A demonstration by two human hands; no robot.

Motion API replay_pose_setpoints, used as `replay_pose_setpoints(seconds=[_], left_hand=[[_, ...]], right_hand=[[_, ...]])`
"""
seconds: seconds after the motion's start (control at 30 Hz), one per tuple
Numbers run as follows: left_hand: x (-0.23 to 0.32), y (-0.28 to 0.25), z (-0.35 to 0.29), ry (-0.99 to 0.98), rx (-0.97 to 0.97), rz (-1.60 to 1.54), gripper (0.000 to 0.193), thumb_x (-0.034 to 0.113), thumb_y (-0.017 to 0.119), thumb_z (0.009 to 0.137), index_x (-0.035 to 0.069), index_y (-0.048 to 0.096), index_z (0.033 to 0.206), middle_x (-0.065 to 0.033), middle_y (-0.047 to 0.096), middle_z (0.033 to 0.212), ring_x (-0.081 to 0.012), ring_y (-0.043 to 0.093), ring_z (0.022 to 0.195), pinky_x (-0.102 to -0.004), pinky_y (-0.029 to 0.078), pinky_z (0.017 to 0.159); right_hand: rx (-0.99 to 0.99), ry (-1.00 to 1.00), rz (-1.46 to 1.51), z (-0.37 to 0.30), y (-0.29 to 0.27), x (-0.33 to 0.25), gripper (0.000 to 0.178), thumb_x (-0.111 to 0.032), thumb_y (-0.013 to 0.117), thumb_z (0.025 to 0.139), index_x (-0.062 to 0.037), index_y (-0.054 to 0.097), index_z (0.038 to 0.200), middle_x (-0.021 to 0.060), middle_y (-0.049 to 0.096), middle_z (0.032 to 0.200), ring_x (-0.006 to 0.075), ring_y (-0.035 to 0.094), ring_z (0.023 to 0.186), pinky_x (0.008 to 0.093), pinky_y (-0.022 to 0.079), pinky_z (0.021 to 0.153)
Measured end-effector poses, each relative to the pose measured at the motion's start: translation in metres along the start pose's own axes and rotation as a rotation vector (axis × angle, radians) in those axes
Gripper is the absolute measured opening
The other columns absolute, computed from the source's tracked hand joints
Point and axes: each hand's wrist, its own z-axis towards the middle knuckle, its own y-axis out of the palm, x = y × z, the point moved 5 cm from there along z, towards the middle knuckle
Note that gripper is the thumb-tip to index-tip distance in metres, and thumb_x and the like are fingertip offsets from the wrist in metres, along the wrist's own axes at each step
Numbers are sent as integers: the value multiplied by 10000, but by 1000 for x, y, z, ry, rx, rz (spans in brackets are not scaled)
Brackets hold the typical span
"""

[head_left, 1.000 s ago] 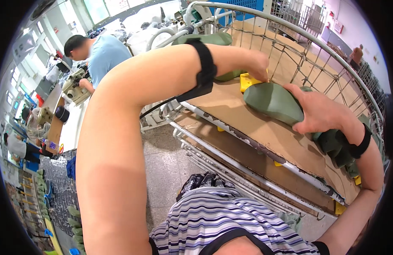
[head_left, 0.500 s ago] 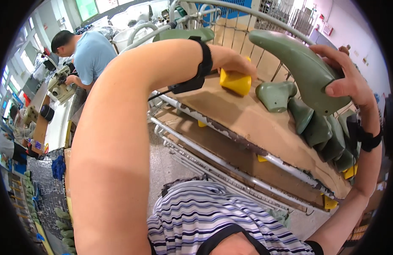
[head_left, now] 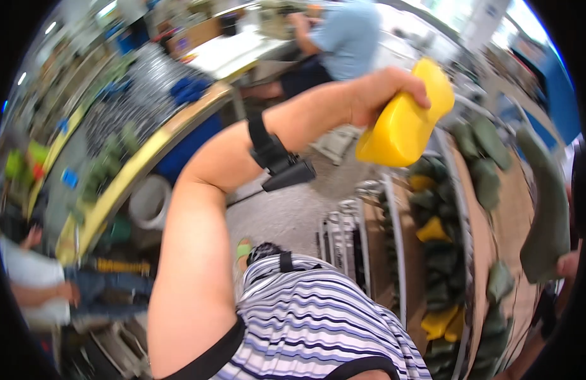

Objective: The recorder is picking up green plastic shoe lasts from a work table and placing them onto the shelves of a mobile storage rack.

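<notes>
Held up in front of me, my left hand [head_left: 384,94] is closed around a yellow shoe last [head_left: 403,133], clear of the shelf. At the far right edge, my right hand [head_left: 567,265] shows only in part, its fingers at the lower end of a long green shoe last [head_left: 543,221]. That last stands raised over the brown board shelf [head_left: 517,190] of a metal rack. Several more green lasts [head_left: 487,180] lie on this shelf. Black straps go round my wrists, and a dark device sits on the left one.
Lower rack shelves hold green lasts [head_left: 440,278] and a few yellow ones [head_left: 434,229]. Beyond my left arm, a person in light blue [head_left: 353,41] sits at a workbench. A yellow-edged bench [head_left: 125,183] stands left, with a pale bin [head_left: 149,201] beside it. Another person [head_left: 36,285] is lower left.
My view has turned to the left. My left hand has lifted the yellow last off the shelf and away from the rack. The green last stays in my right hand, now near the right edge.
</notes>
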Motion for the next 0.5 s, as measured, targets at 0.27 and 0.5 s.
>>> replay_pose_setpoints(seconds=[0.27, 0.5], left_hand=[[-150, -202, -229, -73, 530, -387, 462, 233, 607, 673, -37, 571, 1045, -162, 634, 886, -250, 633, 737, -350, 530, 661], [-201, -240, -423, -39, 930, -634, 476, 244, 593, 729, -35, 546, 1113, -173, 633, 924, -255, 636, 790, -350, 533, 689]], right_hand=[[-548, -278, 43, 164, 146, -98, 970, -240, 785, 480, 54, 378, 1309, 180, 594, 1085, 215, 569, 979, 303, 429, 864], [-1003, -447, 349, 283, 411, -165, 799, -408, 686, 629, 58, 475, 1243, 114, 587, 1070, 169, 559, 939, 274, 443, 816]])
